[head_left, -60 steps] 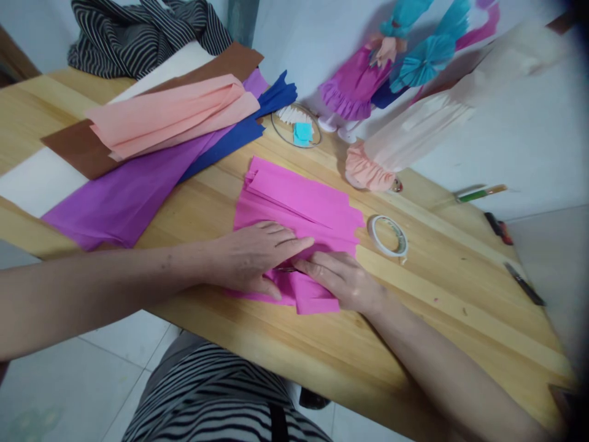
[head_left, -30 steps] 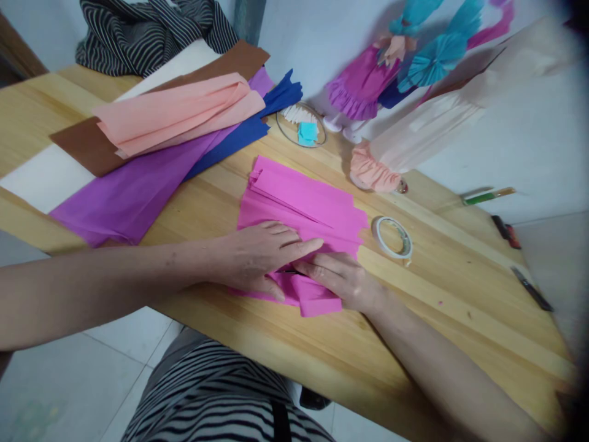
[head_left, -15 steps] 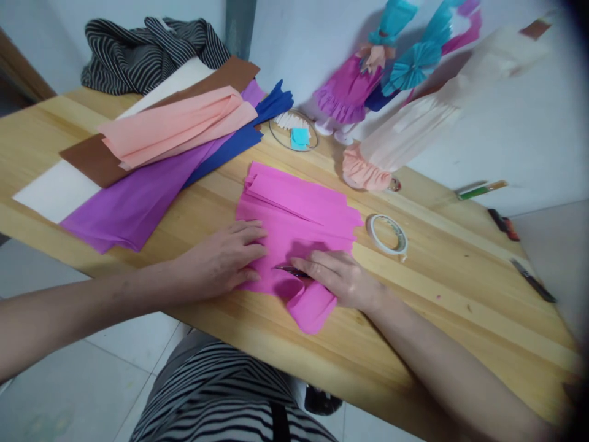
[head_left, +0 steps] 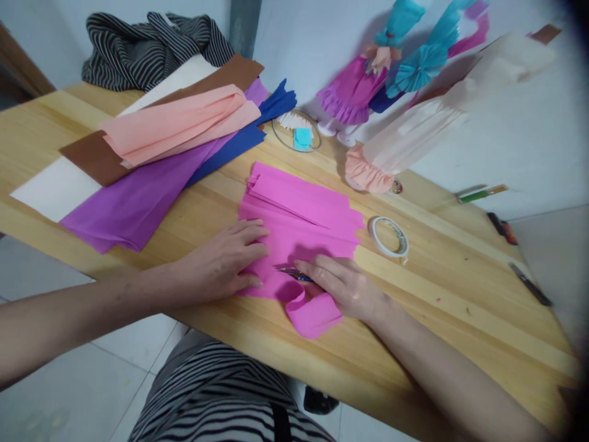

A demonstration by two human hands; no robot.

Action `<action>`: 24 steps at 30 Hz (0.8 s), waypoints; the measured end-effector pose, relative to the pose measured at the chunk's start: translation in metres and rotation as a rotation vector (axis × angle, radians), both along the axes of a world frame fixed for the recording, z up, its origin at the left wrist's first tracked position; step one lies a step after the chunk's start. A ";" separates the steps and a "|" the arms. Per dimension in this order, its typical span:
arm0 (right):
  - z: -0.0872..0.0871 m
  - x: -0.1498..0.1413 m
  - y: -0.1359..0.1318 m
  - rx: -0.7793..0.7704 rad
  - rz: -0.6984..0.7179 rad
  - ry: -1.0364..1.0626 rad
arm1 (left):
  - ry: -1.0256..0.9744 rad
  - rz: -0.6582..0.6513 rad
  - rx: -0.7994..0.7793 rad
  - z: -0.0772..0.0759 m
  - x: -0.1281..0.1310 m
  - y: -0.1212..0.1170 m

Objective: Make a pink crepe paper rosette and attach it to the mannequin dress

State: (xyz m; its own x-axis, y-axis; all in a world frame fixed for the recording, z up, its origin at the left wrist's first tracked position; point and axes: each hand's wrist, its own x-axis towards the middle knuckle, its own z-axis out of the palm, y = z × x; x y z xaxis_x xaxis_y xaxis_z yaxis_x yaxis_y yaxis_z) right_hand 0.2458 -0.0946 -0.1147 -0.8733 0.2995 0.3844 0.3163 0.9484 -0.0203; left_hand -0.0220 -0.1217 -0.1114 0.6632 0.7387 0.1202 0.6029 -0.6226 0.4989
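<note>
A sheet of pink crepe paper (head_left: 299,230) lies on the wooden table in front of me, with a folded flap along its far side. My left hand (head_left: 232,258) rests on its left part, fingers spread and pressing it down. Low over the paper, my right hand (head_left: 343,282) is closed around a pair of scissors (head_left: 297,274); the handles are hidden under my fingers and the blades point left. A partly cut strip of the pink paper (head_left: 310,313) curls toward me below the blades.
Purple crepe paper (head_left: 133,209), a peach piece (head_left: 179,123) and brown, white and blue sheets are piled at left. A tape roll (head_left: 389,236) lies right of the pink paper. Dolls in paper dresses (head_left: 354,92) lean on the wall. A utility knife (head_left: 529,283) lies far right.
The scissor blades appear slightly more closed, and the curled strip has shifted a little. My left hand stays in place on the paper. The whole view has moved slightly.
</note>
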 end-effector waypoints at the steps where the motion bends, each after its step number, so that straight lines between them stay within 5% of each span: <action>1: 0.000 -0.002 0.000 0.007 0.004 -0.006 | -0.004 0.000 0.006 -0.001 0.000 0.000; 24: 0.006 -0.021 0.005 -0.013 0.080 0.007 | -0.110 -0.045 0.101 -0.008 -0.002 0.002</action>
State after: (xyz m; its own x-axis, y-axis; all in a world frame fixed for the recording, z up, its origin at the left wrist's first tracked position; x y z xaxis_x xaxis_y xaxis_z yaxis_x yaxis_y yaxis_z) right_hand 0.2245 -0.0898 -0.1082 -0.8918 0.2342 0.3870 0.2398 0.9702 -0.0345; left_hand -0.0238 -0.1195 -0.1196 0.6744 0.6887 0.2661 0.5183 -0.6983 0.4936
